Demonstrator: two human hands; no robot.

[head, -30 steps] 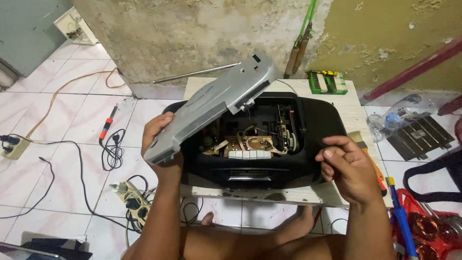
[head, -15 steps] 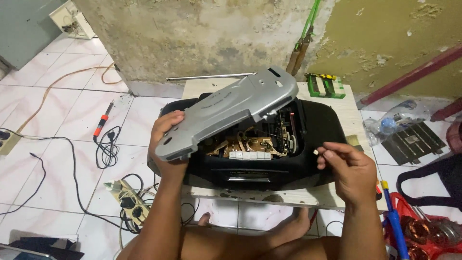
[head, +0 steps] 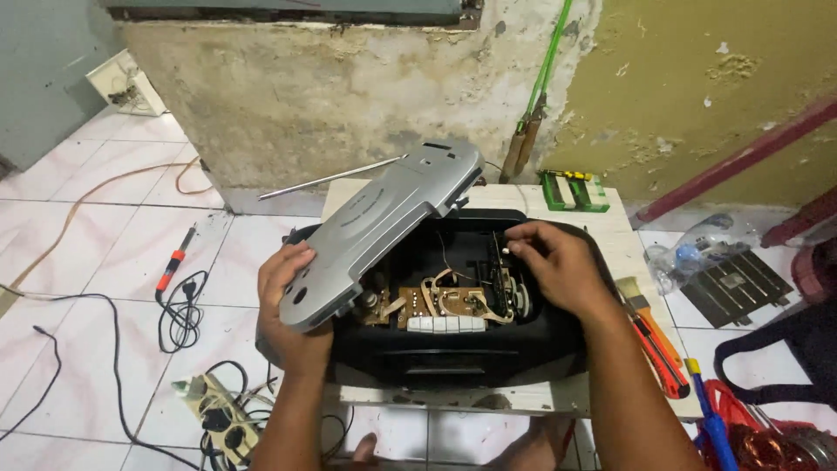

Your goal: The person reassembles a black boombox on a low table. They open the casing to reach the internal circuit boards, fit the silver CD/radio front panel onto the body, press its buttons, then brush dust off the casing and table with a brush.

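A single head-worn camera looks steeply down and forward from close above the small bench (head: pixel 610 228), which fills the centre. The wall (head: pixel 349 96) runs across twelve o'clock and tiled floor (head: pixel 87 262) spreads toward nine o'clock.

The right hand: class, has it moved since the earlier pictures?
Yes. The right hand has gone from the black radio case's right outer edge inward, over the open inside near the circuit board.

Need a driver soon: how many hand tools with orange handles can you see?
2: a screwdriver-like tool on the floor tiles left, and a utility knife on the table's right edge. Others may be hidden.
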